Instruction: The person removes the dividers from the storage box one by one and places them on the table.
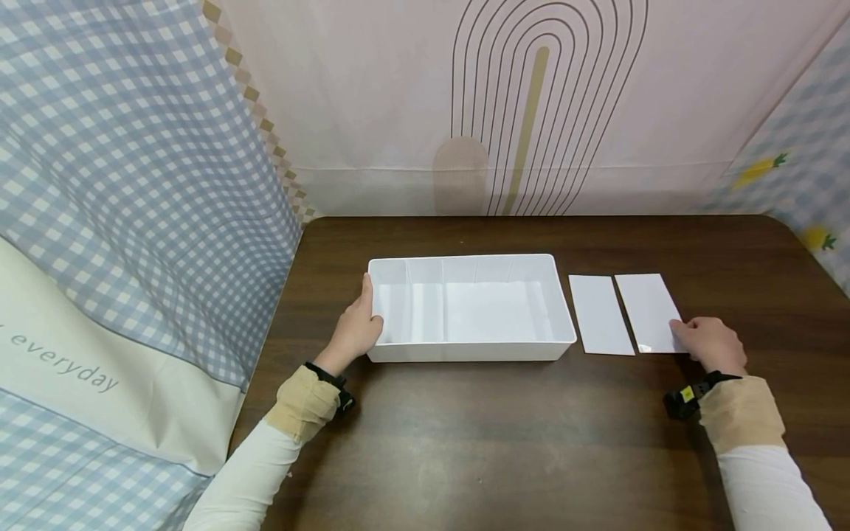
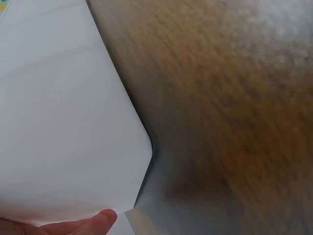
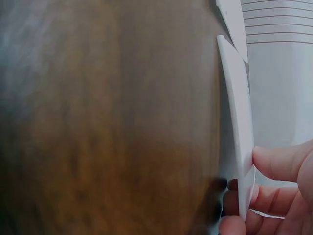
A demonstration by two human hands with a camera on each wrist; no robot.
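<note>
A long white plastic box [image 1: 468, 352] with an open top sits on the table. At its left end my left hand [image 1: 356, 324] grips the wall, the index finger lying along the outside and the thumb over the rim. To the right of the box two flat white panels lie side by side. My right hand [image 1: 713, 343] pinches the farther-right panel [image 1: 647, 310] at its near right corner. In the right wrist view the thumb is above this panel [image 3: 237, 112] and other fingers are under it. Nobody touches the other panel [image 1: 600, 313], between it and the box.
Everything stands on a dark brown wooden table [image 1: 465, 442]. A pale curtain [image 1: 372, 110] with an arch pattern hangs behind the far edge. Blue checked cloth [image 1: 133, 147] hangs along the left side, and more patterned cloth [image 1: 817, 133] is at the right.
</note>
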